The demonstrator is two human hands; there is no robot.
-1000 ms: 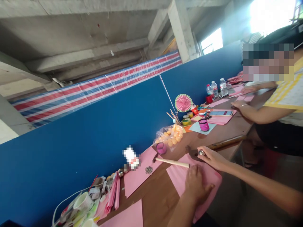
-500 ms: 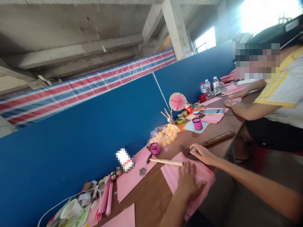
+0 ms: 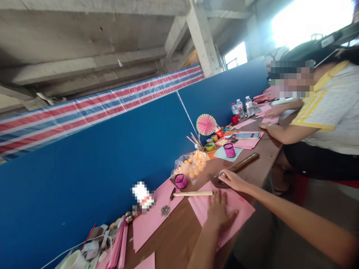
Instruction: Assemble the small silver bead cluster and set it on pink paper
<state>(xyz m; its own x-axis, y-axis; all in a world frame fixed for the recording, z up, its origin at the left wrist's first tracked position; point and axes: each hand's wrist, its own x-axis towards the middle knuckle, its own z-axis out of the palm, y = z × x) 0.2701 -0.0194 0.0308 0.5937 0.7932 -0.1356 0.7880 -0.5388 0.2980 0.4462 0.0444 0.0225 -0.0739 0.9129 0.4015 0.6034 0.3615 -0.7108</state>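
My left hand lies flat with spread fingers on a stack of pink paper near the table's front edge. My right hand is closed at the far side of the stack, pinching a small shiny metal piece whose exact kind I cannot make out. Beside those fingers is a dark-headed tool with a thick wooden handle; the hand partly covers its head. A small hammer with a pale handle lies just beyond my left fingertips, its handle end at the paper.
A silver cluster rests on a pink sheet. Behind are a magenta holder, a bag of orange balls, a paper fan and a blue partition. A co-worker sits at right.
The whole view has shifted, so most things sit further left and lower. The thick wooden handle's end has drawn in from the table edge. My left hand stays flat on the paper.
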